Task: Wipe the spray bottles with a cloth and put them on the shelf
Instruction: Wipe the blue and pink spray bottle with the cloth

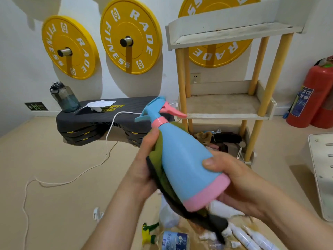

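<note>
My right hand (239, 179) grips the blue spray bottle (183, 159) by its base, tilting it midair before the shelf (221, 105), so my left hand (142, 165), fingers (152, 137) clenched on the green cloth (156, 159), can rub its side.

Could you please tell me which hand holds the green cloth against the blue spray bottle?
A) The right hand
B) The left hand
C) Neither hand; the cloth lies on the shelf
B: the left hand holds the green cloth against the side of the blue spray bottle, while the right hand grips the bottle near its pink base.
</note>
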